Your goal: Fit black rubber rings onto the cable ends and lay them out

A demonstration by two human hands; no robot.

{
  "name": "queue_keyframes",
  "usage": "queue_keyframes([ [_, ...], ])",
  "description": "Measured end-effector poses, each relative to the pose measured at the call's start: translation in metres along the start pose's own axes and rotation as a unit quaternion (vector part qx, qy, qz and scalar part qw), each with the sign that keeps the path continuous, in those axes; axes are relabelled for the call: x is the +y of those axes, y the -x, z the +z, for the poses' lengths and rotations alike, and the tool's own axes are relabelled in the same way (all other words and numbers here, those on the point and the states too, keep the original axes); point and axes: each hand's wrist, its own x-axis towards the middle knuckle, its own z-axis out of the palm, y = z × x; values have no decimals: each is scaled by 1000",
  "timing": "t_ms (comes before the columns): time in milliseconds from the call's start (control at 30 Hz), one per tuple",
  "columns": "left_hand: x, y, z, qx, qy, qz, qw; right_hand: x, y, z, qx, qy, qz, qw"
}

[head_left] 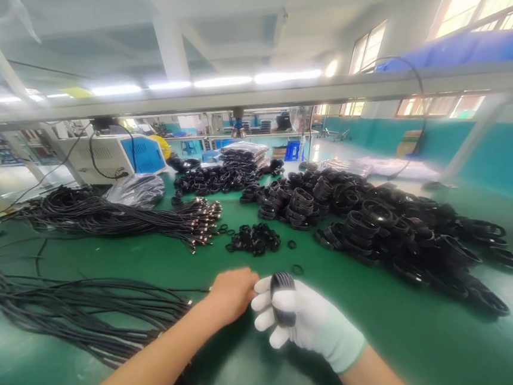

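Note:
My right hand [310,319], in a white glove, grips a small black cable coil [284,298], its thumb across the front and its fingers behind. Bare and ungloved, my left hand [235,293] is closed just left of the coil, at the gloved fingertips. Its own fingertips are hidden, and what they hold cannot be made out. A black cable end shows at its left side. Beyond both hands lie a pile of small black rings [255,239] and two loose rings on the green table [225,351].
Loose black cables [91,309] spread at the left, with a cable bundle [151,217] behind them. Many coiled cables [376,224] are heaped at the right. A white and blue machine [114,157] and a plastic bag [137,191] stand at the back left.

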Motion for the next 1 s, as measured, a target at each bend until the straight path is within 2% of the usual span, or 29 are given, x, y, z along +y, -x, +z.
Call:
queue_keyframes([
  [67, 3, 23, -6, 31, 33, -7, 999, 4, 0, 2, 8, 23, 3, 1000],
  [200, 16, 51, -13, 160, 149, -26, 975, 13, -1, 9, 15, 79, 19, 997],
  [300, 26, 62, -10, 186, 101, -2, 977, 20, -2, 15, -6, 111, 25, 994],
  [467, 29, 70, 6, 221, -1, 22, 975, 28, -3, 20, 1, 145, 40, 989],
  [633, 28, 67, 7, 205, 3, 22, 979, 30, -4, 18, -1, 141, 37, 989],
  [833, 24, 58, -9, 147, 203, 7, 968, 27, -4, 12, 0, 101, 50, 994],
  [1000, 27, 56, -7, 152, 184, 22, 971, 25, -3, 13, 6, 127, 59, 990],
])
